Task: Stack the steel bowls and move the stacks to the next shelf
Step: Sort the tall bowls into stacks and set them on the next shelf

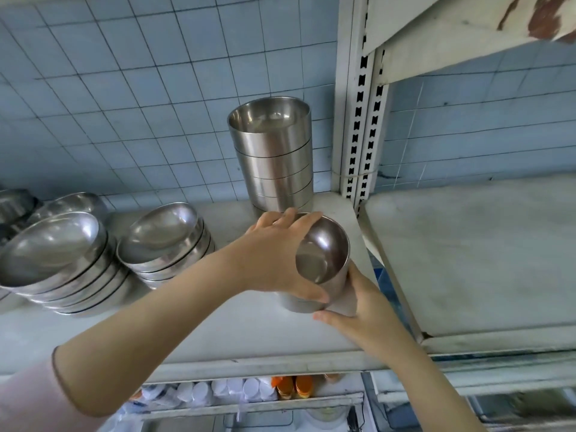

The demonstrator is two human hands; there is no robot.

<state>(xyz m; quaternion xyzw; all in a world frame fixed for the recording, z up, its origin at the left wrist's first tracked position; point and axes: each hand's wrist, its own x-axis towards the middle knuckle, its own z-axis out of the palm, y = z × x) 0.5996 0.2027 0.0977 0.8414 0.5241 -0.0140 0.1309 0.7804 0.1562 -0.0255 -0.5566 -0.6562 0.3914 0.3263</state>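
A short stack of straight-sided steel bowls [322,260] stands near the right end of the left shelf [249,325]. My left hand [274,260] grips the stack from the left, fingers over its far rim and thumb at its base. My right hand [355,304] holds it from the lower right, at the bottom. Behind it, against the tiled wall, a taller stack of the same bowls [274,154] stands upright. The neighbouring shelf [467,257] on the right is bare.
Two leaning stacks of wide shallow steel bowls [165,244] [59,263] fill the shelf's left side. A slotted white upright post [361,98] divides the two shelves. An upper shelf [461,35] overhangs at top right. Orange-capped bottles [293,386] and white lids sit below.
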